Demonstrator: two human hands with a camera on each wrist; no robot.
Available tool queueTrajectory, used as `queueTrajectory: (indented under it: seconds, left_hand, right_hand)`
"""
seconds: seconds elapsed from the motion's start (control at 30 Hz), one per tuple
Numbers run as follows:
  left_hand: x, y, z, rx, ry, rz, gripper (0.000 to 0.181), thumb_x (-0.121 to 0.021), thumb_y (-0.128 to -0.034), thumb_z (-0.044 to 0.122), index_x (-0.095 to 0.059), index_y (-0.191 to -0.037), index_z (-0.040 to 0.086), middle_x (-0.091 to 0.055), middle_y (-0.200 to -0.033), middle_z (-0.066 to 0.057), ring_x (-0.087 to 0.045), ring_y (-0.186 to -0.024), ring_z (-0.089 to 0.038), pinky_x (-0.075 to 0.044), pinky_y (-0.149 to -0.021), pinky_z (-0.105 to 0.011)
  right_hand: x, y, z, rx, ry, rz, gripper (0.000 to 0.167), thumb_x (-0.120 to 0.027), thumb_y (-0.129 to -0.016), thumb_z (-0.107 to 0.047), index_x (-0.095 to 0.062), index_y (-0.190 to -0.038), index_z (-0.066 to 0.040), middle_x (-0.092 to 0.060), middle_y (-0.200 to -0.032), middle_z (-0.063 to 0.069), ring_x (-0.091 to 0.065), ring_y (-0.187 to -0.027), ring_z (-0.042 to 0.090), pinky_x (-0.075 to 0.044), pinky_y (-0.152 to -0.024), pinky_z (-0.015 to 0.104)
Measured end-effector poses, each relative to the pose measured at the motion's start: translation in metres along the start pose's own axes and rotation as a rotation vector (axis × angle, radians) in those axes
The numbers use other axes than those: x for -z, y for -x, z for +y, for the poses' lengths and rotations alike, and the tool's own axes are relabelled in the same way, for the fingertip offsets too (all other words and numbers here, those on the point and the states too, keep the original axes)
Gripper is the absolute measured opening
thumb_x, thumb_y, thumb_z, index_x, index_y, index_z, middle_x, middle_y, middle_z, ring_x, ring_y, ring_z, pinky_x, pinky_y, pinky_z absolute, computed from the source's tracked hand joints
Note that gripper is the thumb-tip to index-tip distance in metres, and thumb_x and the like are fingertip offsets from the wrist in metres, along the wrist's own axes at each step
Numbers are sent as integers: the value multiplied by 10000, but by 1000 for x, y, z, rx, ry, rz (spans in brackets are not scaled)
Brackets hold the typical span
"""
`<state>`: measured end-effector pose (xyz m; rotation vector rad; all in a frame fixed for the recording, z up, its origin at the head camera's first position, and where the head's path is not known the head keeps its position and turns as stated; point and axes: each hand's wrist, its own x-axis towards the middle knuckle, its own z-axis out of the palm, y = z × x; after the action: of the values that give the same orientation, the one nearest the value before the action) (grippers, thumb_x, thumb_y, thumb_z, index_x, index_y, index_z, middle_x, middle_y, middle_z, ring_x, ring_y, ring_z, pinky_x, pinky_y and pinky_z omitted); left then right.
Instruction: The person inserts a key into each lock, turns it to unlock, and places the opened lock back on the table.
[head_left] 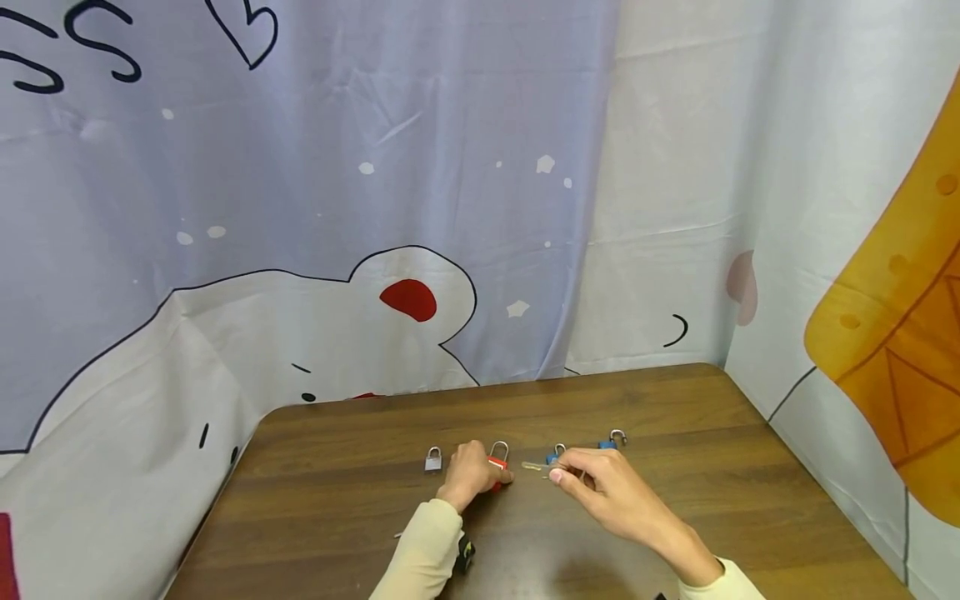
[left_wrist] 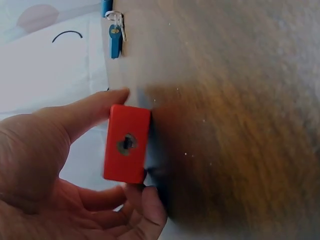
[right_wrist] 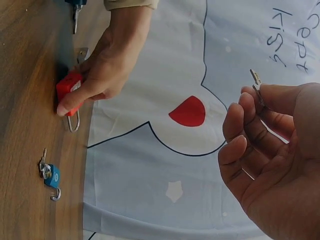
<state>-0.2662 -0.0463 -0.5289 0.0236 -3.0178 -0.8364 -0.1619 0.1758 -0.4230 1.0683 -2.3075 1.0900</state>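
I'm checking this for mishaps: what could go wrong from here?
The key, pinched by the right grip, might slip and fall. The red padlock could twist in the left grip if pushed sideways. Another key sits at a blue padlock nearby, so keys might get mixed up.

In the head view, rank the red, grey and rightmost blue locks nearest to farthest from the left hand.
1. Red lock, in the left hand.
2. Grey lock, just left of the hand.
3. Rightmost blue lock, well right.
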Motion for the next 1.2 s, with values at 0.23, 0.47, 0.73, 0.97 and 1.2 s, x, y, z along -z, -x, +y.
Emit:
queueTrajectory:
  seconds: [0.23,0.47,0.73,0.97,1.2]
  left_hand:
    - [-2,1,0,-2,61,-33,410,-844,-725,398,-603,-676,69,-562,-665,-61,-511,-618,-238,-447,-573,-364]
    - [7,3,-2,-65,143,-66,354,-803,-772,278,-577,-563,102,-491,-570,13,-429,-551,-169,-335,-488,-278]
    - [23,2,-4,-99,212,-72,227,-780,-804,257,-701,-684,81,-574,-604,29,-477,-609,-138,-390,-549,-262]
    - [40,4,5,-177,319,-14,211,-763,-831,232,-732,-857,25,-672,-718,-27,-535,-640,-111,-444,-573,-244]
    - [57,7,13,-214,422,26,222,-762,-819,230,-724,-891,23,-699,-763,-46,-563,-660,-86,-483,-585,-237]
  right_hand:
    - [1,2,-3,-12,-11,-17,172,-625,-956,-135,-631,-867,-282,-465,-668,-158,-377,-575,-61,-360,-508,109]
    - [5,1,-4,-9,-1,12,185,-633,-951,-132,-619,-838,-278,-469,-669,-161,-359,-588,-83,-347,-503,108]
    - [10,0,-5,-11,36,44,191,-642,-938,-111,-662,-872,-289,-537,-700,-175,-377,-604,-88,-361,-519,112]
    - [14,-3,-9,-12,44,77,211,-649,-930,-103,-661,-865,-303,-543,-702,-178,-373,-602,-80,-347,-516,112]
    - [19,-3,-17,-12,66,103,218,-650,-927,-98,-654,-861,-306,-529,-712,-191,-383,-608,-77,-352,-517,111]
